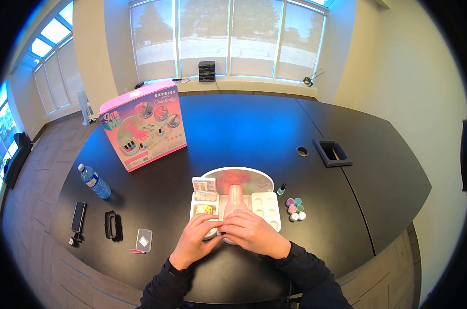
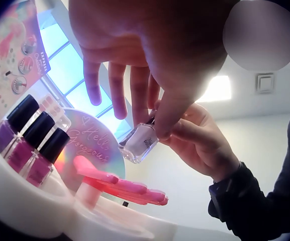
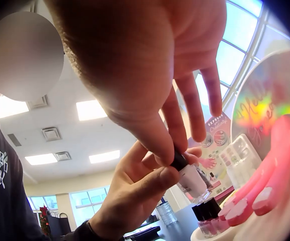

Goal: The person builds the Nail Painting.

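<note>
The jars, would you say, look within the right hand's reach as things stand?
Probably yes: only the low palette seems to lie between the right hand and the jars, though its grip is on the cap.

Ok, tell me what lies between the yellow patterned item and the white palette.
In the head view, the pink model hand lies between the yellow patterned item and the palette.

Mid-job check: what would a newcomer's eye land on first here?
Probably the big pink box, standing at the left of the dark table. Next, the pink model hand in the middle of the white station. Then the small polish bottle, held between left grip and right grip over the station's near edge.
</note>
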### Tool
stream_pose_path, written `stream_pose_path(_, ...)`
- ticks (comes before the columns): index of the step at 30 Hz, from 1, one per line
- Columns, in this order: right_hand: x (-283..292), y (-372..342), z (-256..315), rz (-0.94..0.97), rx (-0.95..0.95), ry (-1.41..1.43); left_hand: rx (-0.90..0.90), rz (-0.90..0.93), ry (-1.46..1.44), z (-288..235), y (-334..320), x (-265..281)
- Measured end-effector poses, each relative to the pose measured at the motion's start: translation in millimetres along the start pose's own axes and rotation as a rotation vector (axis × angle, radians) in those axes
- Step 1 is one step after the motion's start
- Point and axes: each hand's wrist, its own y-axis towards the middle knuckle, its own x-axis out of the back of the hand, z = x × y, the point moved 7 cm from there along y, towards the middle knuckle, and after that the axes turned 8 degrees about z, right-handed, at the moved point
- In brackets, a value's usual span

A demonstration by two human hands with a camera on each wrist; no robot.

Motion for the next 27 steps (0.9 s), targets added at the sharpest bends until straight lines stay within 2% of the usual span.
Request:
stream_pose_path(7,14,-2,-10,-0.023,-0.004,0.030,0.028,0.014,0.020,2,3,5)
stream_pose_path(9,25,-3,-17,-0.030,-0.080,-0.017,0.042,0.037,0.040,6,3,4)
stream_pose_path(16,63,-16,-48,-0.158,-0.173,-0.164,0.138,0.057,0.071,20,-2,0)
stream_pose_path(27,99,-40,-82,-0.288,-0.342,-0.166,0.193,0.082,0.136,26,-2,-4)
